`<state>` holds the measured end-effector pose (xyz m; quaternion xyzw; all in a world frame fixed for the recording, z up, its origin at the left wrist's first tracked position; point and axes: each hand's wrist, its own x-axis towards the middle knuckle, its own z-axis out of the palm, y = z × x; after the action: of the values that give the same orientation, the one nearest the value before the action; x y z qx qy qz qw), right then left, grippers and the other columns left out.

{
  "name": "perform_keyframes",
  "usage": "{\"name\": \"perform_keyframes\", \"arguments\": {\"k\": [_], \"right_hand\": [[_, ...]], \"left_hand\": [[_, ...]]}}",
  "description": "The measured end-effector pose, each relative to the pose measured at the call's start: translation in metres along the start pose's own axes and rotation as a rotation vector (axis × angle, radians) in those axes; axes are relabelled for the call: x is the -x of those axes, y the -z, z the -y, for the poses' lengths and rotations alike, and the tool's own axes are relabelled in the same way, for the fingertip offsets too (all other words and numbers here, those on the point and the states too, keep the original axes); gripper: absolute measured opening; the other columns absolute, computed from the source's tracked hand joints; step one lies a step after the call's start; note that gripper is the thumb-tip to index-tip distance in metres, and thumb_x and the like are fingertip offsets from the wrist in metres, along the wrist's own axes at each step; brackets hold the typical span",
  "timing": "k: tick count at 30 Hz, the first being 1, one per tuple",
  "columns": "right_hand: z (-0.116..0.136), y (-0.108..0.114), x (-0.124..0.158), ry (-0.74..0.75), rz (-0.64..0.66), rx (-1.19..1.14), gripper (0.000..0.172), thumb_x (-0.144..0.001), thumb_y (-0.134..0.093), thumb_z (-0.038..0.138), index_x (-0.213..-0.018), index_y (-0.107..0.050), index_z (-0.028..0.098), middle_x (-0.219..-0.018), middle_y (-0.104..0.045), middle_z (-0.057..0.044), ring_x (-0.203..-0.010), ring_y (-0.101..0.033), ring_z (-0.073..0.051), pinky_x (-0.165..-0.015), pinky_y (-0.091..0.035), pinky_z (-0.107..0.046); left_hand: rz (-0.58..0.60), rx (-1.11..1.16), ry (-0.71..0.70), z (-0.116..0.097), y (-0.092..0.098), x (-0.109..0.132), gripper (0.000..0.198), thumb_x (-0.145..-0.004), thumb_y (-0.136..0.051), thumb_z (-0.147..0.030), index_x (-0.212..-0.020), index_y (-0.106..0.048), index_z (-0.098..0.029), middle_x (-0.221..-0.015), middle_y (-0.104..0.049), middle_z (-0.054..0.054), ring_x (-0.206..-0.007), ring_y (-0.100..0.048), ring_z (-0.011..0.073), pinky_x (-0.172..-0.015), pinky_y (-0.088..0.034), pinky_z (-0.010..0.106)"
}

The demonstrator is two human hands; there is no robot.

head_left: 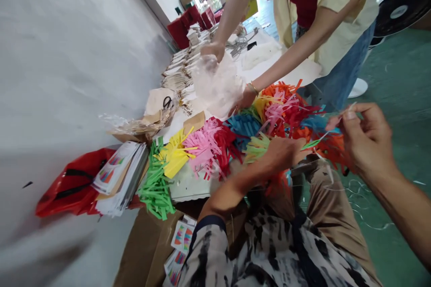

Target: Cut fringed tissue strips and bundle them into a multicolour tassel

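My left hand (pixel 288 153) is closed at the table's front edge, with a twisted green paper strip (pixel 311 144) sticking out from its fingertips. Off to the right, my right hand (pixel 365 132) pinches a thin white string (pixel 323 136) between thumb and forefinger. The string runs from the right hand toward the green strip. Fringed tissue-paper tassels lie around my left hand: orange tassels (pixel 332 148), a blue tassel (pixel 244 128) and a pale green tassel (pixel 257 147). More tassels continue leftward, among them a pink one (pixel 204 143), a yellow one (pixel 177 154) and a green one (pixel 156 184).
Across the table, a co-worker's hands (pixel 215 51) handle a clear plastic bag (pixel 217 85). Stacked paper bundles (pixel 178 71) line the wall. At the left are printed cards (pixel 116 168) and a red bag (pixel 76 184). A cardboard box (pixel 148 242) stands below the table.
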<state>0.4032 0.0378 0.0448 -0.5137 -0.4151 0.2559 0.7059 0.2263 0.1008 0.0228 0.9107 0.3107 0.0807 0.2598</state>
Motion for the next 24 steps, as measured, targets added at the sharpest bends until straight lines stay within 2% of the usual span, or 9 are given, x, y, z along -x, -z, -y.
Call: {"name": "perform_keyframes", "arguments": {"k": [2, 4, 7, 11, 14, 17, 20, 22, 24], "right_hand": [[-0.006, 0.006, 0.007, -0.045, 0.041, -0.041, 0.025, -0.098, -0.062, 0.049, -0.092, -0.047, 0.030, -0.065, -0.042, 0.008, -0.054, -0.045, -0.012, -0.061, -0.049, -0.031], [-0.012, 0.012, 0.017, -0.079, 0.082, -0.015, 0.022, -0.101, -0.056, 0.047, -0.092, -0.045, 0.030, -0.062, -0.035, 0.009, -0.046, -0.037, -0.011, -0.055, -0.049, -0.031], [-0.026, 0.015, 0.034, -0.072, 0.105, 0.112, 0.015, -0.102, -0.053, 0.044, -0.095, -0.047, 0.032, -0.063, -0.044, 0.008, -0.048, -0.045, -0.014, -0.053, -0.048, -0.033], [-0.047, 0.010, 0.053, 0.026, 0.184, 0.387, 0.008, -0.100, -0.056, 0.039, -0.102, -0.057, 0.031, -0.079, -0.062, 0.000, -0.066, -0.060, -0.021, -0.059, -0.048, -0.037], [-0.057, 0.001, 0.062, 0.142, 0.264, 0.534, 0.007, -0.099, -0.056, 0.035, -0.101, -0.060, 0.030, -0.091, -0.068, -0.004, -0.080, -0.065, -0.025, -0.069, -0.049, -0.040], [-0.059, -0.007, 0.068, 0.240, 0.332, 0.628, 0.010, -0.100, -0.053, 0.034, -0.098, -0.062, 0.028, -0.086, -0.067, -0.004, -0.075, -0.063, -0.023, -0.066, -0.046, -0.036], [-0.058, -0.012, 0.070, 0.305, 0.367, 0.693, 0.013, -0.102, -0.052, 0.031, -0.100, -0.064, 0.024, -0.083, -0.067, -0.004, -0.070, -0.061, -0.020, -0.063, -0.043, -0.034], [-0.057, -0.015, 0.069, 0.330, 0.373, 0.718, 0.015, -0.103, -0.050, 0.029, -0.102, -0.063, 0.022, -0.085, -0.068, -0.005, -0.073, -0.063, -0.020, -0.065, -0.043, -0.033], [-0.056, -0.018, 0.066, 0.338, 0.363, 0.732, 0.016, -0.104, -0.047, 0.027, -0.105, -0.062, 0.021, -0.090, -0.069, -0.006, -0.078, -0.065, -0.020, -0.068, -0.045, -0.032]], "left_hand": [[-0.009, 0.011, -0.043, -0.001, -0.010, -0.001, 0.034, -0.099, -0.059, -0.054, -0.097, -0.071, -0.022, -0.081, -0.067, 0.007, -0.078, -0.062, 0.0235, -0.078, -0.041, 0.031], [-0.005, 0.036, -0.100, -0.002, -0.008, -0.001, 0.032, -0.094, -0.067, -0.053, -0.099, -0.073, -0.022, -0.091, -0.071, 0.008, -0.088, -0.065, 0.0241, -0.083, -0.043, 0.030], [0.002, 0.136, -0.138, 0.002, 0.009, -0.006, 0.026, -0.091, -0.074, -0.049, -0.098, -0.076, -0.024, -0.099, -0.073, 0.008, -0.097, -0.065, 0.0239, -0.090, -0.045, 0.029], [-0.121, 0.210, -0.093, 0.015, 0.031, -0.034, 0.027, -0.102, -0.055, -0.038, -0.104, -0.078, -0.025, -0.105, -0.073, 0.008, -0.098, -0.062, 0.0229, -0.095, -0.043, 0.031], [-0.156, 0.047, -0.145, 0.025, 0.033, -0.065, 0.032, -0.103, -0.047, -0.026, -0.107, -0.079, -0.023, -0.108, -0.071, 0.011, -0.105, -0.060, 0.0253, -0.097, -0.043, 0.034], [-0.066, -0.208, -0.201, 0.029, 0.025, -0.088, 0.025, -0.097, -0.055, -0.023, -0.105, -0.079, -0.019, -0.112, -0.069, 0.014, -0.109, -0.059, 0.0294, -0.091, -0.046, 0.037], [0.017, -0.432, -0.200, 0.030, 0.017, -0.098, 0.023, -0.093, -0.059, -0.023, -0.106, -0.078, -0.017, -0.119, -0.065, 0.016, -0.111, -0.058, 0.0318, -0.084, -0.047, 0.039], [0.005, -0.473, -0.212, 0.032, 0.017, -0.101, 0.024, -0.094, -0.058, -0.023, -0.105, -0.078, -0.017, -0.122, -0.064, 0.015, -0.113, -0.058, 0.0310, -0.086, -0.047, 0.039], [-0.061, -0.399, -0.232, 0.034, 0.023, -0.105, 0.023, -0.095, -0.058, -0.027, -0.104, -0.078, -0.018, -0.121, -0.066, 0.014, -0.113, -0.058, 0.0285, -0.094, -0.047, 0.039]]}}
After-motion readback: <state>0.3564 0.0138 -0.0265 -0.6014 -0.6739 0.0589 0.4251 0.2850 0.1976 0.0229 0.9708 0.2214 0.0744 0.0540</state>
